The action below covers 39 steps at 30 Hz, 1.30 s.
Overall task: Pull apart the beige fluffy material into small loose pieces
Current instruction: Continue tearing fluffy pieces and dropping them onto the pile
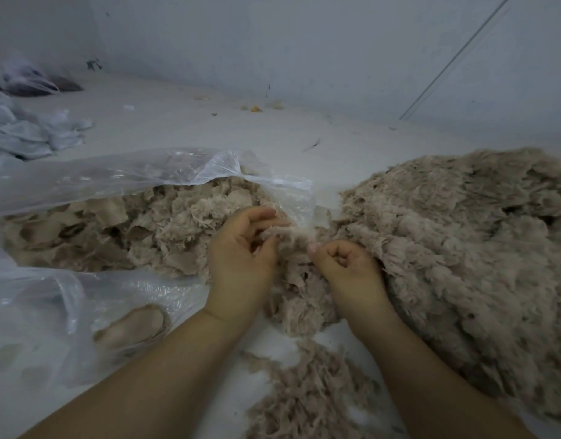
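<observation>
1. Both forearms fill the near edge of my view, reaching forward over a pale surface I take to be the floor [184, 122], with a scatter of loose shreds [304, 394] lying between them
2. Left hand [241, 245] has its fingers curled round a small tuft [277, 234] of the beige fluff, thumb on top
3. Right hand [345, 261] is clenched, pinching the same strand between thumb and curled fingers, just beside the left
4. Most of the unpicked beige fluff sits in a plastic bag [114, 172] on the left, its mouth open toward the hands; the matted sheets inside [140, 226] look flat and dense
5. On the right lies a large pile [456, 248] of already teased material, touching the right wrist
6. I judge this as mid-tear: one tuft is stretched between the two hands and not yet parted
7. Next I would draw the hands apart until the fibres let go, then drop the pieces onto the pile and reach into the bag for another sheet; plenty remains in there, so the job looks far from finished
</observation>
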Each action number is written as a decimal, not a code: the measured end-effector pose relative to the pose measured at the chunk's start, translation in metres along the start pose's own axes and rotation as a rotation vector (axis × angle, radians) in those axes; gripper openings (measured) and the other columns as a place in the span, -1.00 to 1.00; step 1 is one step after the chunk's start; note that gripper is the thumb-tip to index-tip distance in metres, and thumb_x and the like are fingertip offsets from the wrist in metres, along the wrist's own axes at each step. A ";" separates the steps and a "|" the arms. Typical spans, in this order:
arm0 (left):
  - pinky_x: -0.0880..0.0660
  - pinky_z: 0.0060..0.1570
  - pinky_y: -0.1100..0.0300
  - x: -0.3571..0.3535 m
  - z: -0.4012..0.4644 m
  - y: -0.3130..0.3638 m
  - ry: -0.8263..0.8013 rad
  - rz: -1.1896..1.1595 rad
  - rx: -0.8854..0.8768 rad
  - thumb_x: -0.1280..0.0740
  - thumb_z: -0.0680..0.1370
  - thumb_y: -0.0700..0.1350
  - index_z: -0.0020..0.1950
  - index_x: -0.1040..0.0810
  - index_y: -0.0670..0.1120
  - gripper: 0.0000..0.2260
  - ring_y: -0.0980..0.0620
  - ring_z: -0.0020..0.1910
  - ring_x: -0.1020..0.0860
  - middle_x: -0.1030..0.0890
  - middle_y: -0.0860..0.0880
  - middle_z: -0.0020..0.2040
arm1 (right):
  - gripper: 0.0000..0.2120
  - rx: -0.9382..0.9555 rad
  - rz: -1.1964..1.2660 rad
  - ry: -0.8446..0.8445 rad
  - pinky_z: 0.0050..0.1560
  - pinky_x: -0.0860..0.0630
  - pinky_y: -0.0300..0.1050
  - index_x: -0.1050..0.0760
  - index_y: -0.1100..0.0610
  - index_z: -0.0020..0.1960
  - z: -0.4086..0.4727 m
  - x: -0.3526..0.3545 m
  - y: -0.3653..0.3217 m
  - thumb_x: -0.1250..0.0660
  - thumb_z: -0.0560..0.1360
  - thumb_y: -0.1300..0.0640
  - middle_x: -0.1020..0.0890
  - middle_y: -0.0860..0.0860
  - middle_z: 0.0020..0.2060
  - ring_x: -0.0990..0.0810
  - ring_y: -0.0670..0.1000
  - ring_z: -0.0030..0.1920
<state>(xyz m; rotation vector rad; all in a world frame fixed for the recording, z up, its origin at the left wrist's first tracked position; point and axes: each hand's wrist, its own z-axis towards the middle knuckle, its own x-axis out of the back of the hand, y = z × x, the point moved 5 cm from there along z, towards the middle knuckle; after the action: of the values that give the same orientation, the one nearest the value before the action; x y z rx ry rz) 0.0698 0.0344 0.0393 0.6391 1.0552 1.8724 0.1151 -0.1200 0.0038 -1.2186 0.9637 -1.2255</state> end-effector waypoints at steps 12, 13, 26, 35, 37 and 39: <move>-0.57 0.06 0.21 -0.012 -0.013 0.010 -0.167 -0.056 -0.049 -0.30 0.54 -0.21 0.15 -0.55 -0.19 -0.80 0.09 0.02 -0.66 -0.71 -0.02 -0.05 | -0.54 -0.152 0.318 -0.082 0.21 -0.54 0.16 -0.54 0.40 0.12 0.003 -0.001 0.003 -0.35 0.48 0.00 -0.64 0.34 0.04 -0.62 0.28 0.11; -0.59 0.05 0.14 -0.009 -0.010 0.007 -0.112 -0.134 0.025 -0.31 0.55 -0.21 0.13 -0.55 -0.21 -0.82 0.03 -0.01 -0.67 -0.71 -0.07 -0.06 | -0.58 -0.164 0.331 -0.067 0.22 -0.53 0.15 -0.52 0.41 0.14 0.003 -0.001 0.004 -0.34 0.50 0.05 -0.63 0.33 0.06 -0.62 0.27 0.11; -0.45 -0.56 0.31 -0.012 -0.002 -0.012 -0.165 -0.283 0.477 -0.41 0.51 -0.26 -0.23 -0.61 -0.20 -0.89 0.09 -0.55 -0.53 -0.61 -0.05 -0.46 | -0.84 -0.138 0.354 -0.038 -0.37 -0.50 -0.34 -0.53 0.17 -0.08 0.002 0.000 0.002 -0.27 0.58 0.10 -0.53 -0.14 -0.54 -0.54 -0.23 -0.46; -0.50 -0.40 0.25 -0.016 -0.003 -0.009 -0.266 -0.192 0.306 -0.40 0.53 -0.25 -0.23 -0.68 -0.08 -0.83 0.04 -0.41 -0.55 -0.64 -0.17 -0.37 | -0.79 -0.059 0.266 -0.114 -0.22 -0.57 -0.18 -0.62 0.16 -0.23 -0.001 -0.005 -0.009 -0.35 0.48 0.06 -0.63 0.04 -0.38 -0.59 -0.06 -0.31; -0.44 -0.41 0.26 -0.017 -0.005 -0.011 -0.280 -0.176 0.314 -0.38 0.55 -0.25 -0.22 -0.68 -0.09 -0.83 0.08 -0.42 -0.49 -0.60 -0.12 -0.39 | -0.76 -0.107 0.290 -0.071 0.03 -0.58 0.02 -0.56 0.39 -0.03 0.000 -0.004 -0.005 -0.38 0.50 0.17 -0.62 0.25 -0.19 -0.61 0.13 -0.13; -0.40 -0.43 0.29 -0.017 -0.006 -0.013 -0.272 -0.183 0.345 -0.37 0.56 -0.23 -0.18 -0.65 -0.12 -0.86 0.14 -0.46 -0.44 -0.58 -0.01 -0.40 | -0.72 -0.151 0.342 -0.049 0.08 -0.58 0.02 -0.51 0.38 0.07 0.000 -0.003 -0.002 -0.37 0.51 0.17 -0.63 0.25 -0.11 -0.62 0.13 -0.08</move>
<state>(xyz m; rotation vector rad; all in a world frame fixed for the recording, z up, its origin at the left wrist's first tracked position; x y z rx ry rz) 0.0794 0.0203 0.0252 0.9338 1.2192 1.4111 0.1141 -0.1172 0.0058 -1.1368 1.1896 -0.8627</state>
